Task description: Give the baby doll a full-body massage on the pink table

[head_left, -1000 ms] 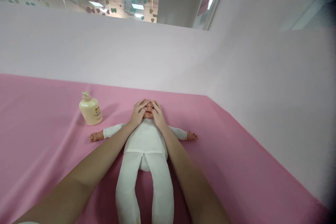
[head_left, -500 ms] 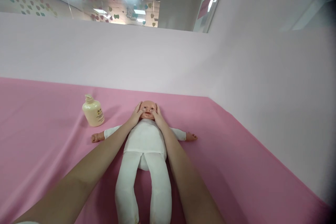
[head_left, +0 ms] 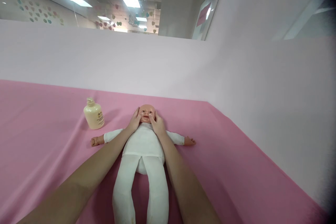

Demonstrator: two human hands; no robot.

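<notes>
The head view shows a white-clad doll (head_left: 144, 141) lying face up on a pink cloth (head_left: 223, 168), feet toward the camera and arms spread wide. At its head (head_left: 147, 107), the left hand (head_left: 134, 121) and right hand (head_left: 159, 125) lie with fingers extended along either side, thumbs touching the cheeks. A cream pump bottle (head_left: 93, 116) stands to the left, apart from the hands. Beyond rise a white wall (head_left: 118, 61), a window (head_left: 175, 14) and lit ceiling panels (head_left: 131, 2).

Doll's outfit (head_left: 144, 140): white, flecked faintly tan low down
Pump bottle (head_left: 93, 116): pale yellow, printed with dark lettering
Cloth (head_left: 223, 161): solid pink
Wall (head_left: 131, 63): plain white
Heart cut-outs (head_left: 119, 23): red, green, teal and yellow, scattered in a loose pattern
Posted sheet (head_left: 203, 15): deep pink
</notes>
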